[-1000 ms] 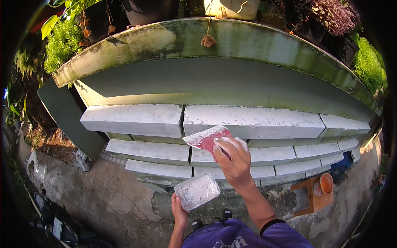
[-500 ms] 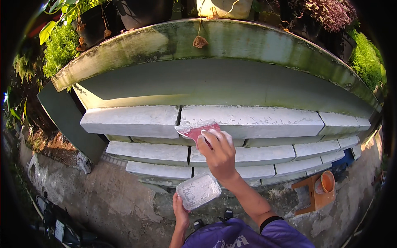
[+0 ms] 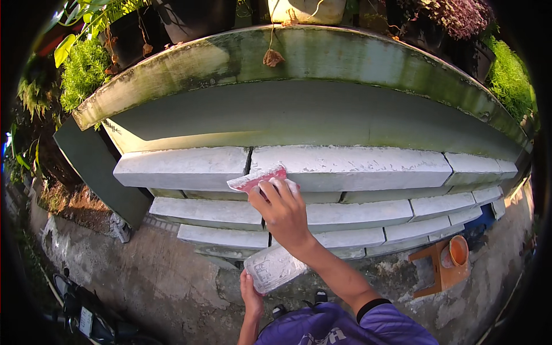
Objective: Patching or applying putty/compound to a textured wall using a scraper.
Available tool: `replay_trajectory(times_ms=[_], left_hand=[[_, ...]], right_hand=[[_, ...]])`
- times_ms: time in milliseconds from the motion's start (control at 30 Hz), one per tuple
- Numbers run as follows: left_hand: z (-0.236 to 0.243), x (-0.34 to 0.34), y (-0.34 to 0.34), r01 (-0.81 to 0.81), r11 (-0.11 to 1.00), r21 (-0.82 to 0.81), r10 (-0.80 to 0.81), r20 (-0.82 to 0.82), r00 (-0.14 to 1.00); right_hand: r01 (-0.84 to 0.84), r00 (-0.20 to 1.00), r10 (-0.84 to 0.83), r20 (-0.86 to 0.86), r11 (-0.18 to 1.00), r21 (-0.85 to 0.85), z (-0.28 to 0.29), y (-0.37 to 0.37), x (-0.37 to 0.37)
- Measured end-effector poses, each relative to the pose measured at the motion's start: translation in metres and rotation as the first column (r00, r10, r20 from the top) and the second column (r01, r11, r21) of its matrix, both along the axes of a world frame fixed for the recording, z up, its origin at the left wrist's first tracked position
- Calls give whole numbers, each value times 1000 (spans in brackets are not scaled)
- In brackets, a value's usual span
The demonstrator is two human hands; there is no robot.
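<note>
My right hand [image 3: 280, 210] grips a red putty scraper [image 3: 253, 181] whose wide edge is coated with white paste. The scraper's edge lies over the dark joint between two white-coated blocks of the top ledge [image 3: 351, 164]; whether it touches them I cannot tell. Below, my left hand [image 3: 250, 294] holds a shallow rectangular tray [image 3: 271, 270] by its left side. White paste is smeared over the tray, and my right forearm hides its right end. Rough flecks of paste mark the ledge to the right of the joint.
Lower ledges [image 3: 213, 210] step down toward me. Above runs a mossy concrete rim [image 3: 345, 54] with potted plants behind it. An orange stool [image 3: 437, 270] carrying an orange bucket [image 3: 458, 250] stands at right. A motorcycle [image 3: 95, 313] is at lower left.
My right hand and the scraper have moved left and slightly down, reaching across the joint. The left hand with the tray has barely moved.
</note>
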State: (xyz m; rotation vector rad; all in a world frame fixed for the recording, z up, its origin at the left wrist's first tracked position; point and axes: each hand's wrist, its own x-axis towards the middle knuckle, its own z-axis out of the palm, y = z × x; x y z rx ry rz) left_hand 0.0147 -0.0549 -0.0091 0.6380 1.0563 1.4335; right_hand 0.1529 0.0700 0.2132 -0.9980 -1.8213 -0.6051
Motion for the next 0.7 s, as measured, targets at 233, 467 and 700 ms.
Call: replay_trajectory(times_ms=[233, 467, 700], left_hand=[[1, -2, 1, -20, 1000, -7, 20, 9, 1000], [4, 4, 3, 25, 1000, -14, -25, -19, 1000], [3, 0, -1, 14, 1000, 0, -14, -12, 1000]], right_hand=[[240, 970, -241, -18, 970, -27, 14, -23, 43], [86, 996, -83, -37, 992, 92, 11, 1, 20], [173, 985, -173, -19, 985, -4, 4, -25, 42]])
